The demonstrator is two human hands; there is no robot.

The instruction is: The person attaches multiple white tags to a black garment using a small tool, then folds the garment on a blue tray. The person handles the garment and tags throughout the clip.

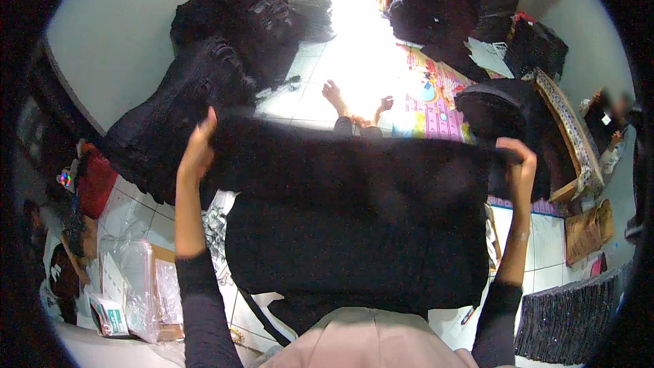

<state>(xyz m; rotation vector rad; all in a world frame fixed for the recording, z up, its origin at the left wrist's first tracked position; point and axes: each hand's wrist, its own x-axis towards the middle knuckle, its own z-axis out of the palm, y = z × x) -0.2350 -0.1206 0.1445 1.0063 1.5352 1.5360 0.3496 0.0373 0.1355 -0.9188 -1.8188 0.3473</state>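
A wide piece of black cloth point(354, 170) stretches between my two hands, its raised part slightly blurred. My left hand point(199, 143) grips its left edge, thumb pointing up and the other fingers mostly hidden. At the right corner, my right hand point(521, 157) has its fingers closed over the fabric. Below the raised part, more black cloth point(354, 252) lies flat in front of me, reaching down to the light-coloured garment over my lap point(371, 341). Two bare feet point(334, 95) show past the far edge of the cloth.
Big heaps of black fabric stand at the left point(184, 88) and far right point(439, 7). A colourful mat point(436, 95) covers tiles beyond. Clear plastic packages point(139, 286) lie lower left, a dark glittery stack point(565, 313) lower right. Another person point(606, 116) is at the right edge.
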